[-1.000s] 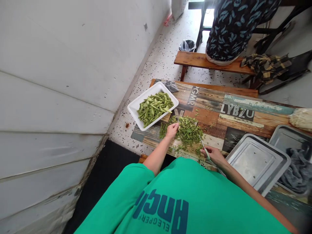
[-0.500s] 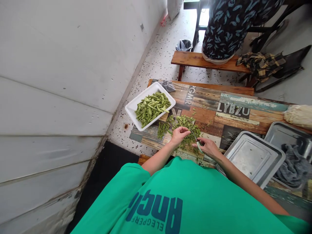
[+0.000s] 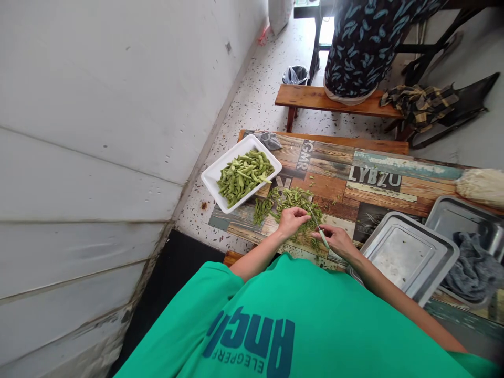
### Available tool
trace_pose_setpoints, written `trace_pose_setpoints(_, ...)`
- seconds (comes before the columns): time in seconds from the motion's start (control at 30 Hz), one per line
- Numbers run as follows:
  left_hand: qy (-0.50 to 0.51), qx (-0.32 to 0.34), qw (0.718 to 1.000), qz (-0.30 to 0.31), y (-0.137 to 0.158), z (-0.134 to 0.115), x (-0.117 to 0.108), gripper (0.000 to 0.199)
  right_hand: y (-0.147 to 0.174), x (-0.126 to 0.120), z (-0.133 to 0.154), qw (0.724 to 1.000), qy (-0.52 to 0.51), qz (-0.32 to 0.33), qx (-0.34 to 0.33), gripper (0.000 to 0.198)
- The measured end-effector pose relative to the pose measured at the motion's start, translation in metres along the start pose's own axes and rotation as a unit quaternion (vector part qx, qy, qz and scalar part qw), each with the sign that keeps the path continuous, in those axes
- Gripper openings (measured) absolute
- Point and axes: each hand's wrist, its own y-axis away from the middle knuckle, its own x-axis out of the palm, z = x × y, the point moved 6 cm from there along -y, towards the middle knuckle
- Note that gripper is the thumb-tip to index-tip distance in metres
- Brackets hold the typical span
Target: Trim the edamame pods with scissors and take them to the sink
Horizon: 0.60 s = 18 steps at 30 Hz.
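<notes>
My left hand [image 3: 292, 220] is closed in a pinch over a heap of green soybean pods and trimmings [image 3: 295, 199]; what its fingertips hold is too small to make out. In my right hand [image 3: 336, 240] is a pair of scissors [image 3: 323, 237] with a pale green handle. The thin blades point up and left, close to my left fingertips. A small bunch of pods [image 3: 260, 210] lies left of the heap. Beyond it, a white plastic tray [image 3: 212, 181] holds many green pods [image 3: 244, 176].
The patterned table [image 3: 378, 197] carries metal trays [image 3: 409, 252] at the right, a grey cloth [image 3: 474, 265], a pale bundle [image 3: 482, 186] and a small grey rag [image 3: 270, 140]. Another person [image 3: 354, 52] sits on a wooden bench [image 3: 303, 94]. A wall [image 3: 98, 131] stands to the left.
The scissors have turned in my right hand, so their handle now appears edge-on instead of as a loop. My left hand has shifted slightly to the right and down.
</notes>
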Motion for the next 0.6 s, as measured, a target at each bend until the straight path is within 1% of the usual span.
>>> trace_pose_setpoints(0.1,-0.004,-0.011,1.0,-0.002,0.002,0.002,0.002,0.014,-0.002,0.001,-0.003,1.0,-0.005,0.023,-0.006,0.059)
trace_pose_setpoints(0.2,-0.008,-0.007,1.0,0.004,0.002,0.004,0.004,0.014,-0.004,0.002,-0.004,0.999,-0.01,0.042,-0.016,0.054)
trace_pose_setpoints(0.33,-0.007,-0.011,1.0,0.018,0.0,0.007,0.004,0.015,-0.002,0.004,-0.003,0.998,-0.005,0.047,-0.031,0.052)
trace_pose_setpoints(0.47,0.022,-0.059,0.997,0.041,0.001,0.013,0.006,0.016,0.001,0.008,-0.002,0.998,0.018,0.04,-0.036,0.053)
trace_pose_setpoints(0.6,0.075,-0.149,0.984,0.061,0.006,0.023,0.011,0.02,0.002,0.012,-0.008,0.998,0.044,0.034,-0.031,0.054)
